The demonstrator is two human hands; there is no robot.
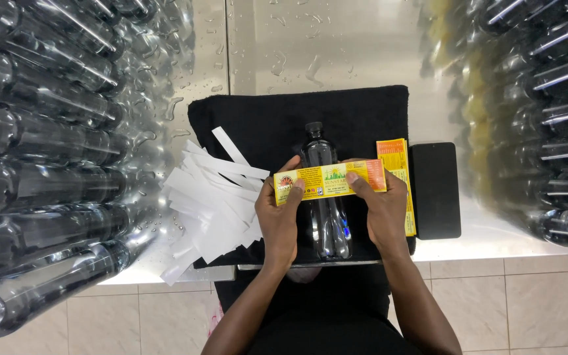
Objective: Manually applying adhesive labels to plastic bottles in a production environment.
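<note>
Yellow-orange label (330, 181) across the bottle; matching stack (399, 177) beside a dark phone (435, 190)

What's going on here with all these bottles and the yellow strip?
A person holds a yellow label stretched between the left hand and right hand, across a dark bottle lying on a black towel. A pile of white backing strips lies to the left, a stack of labels and a black phone to the right. Rows of bottles flank both sides.
</note>
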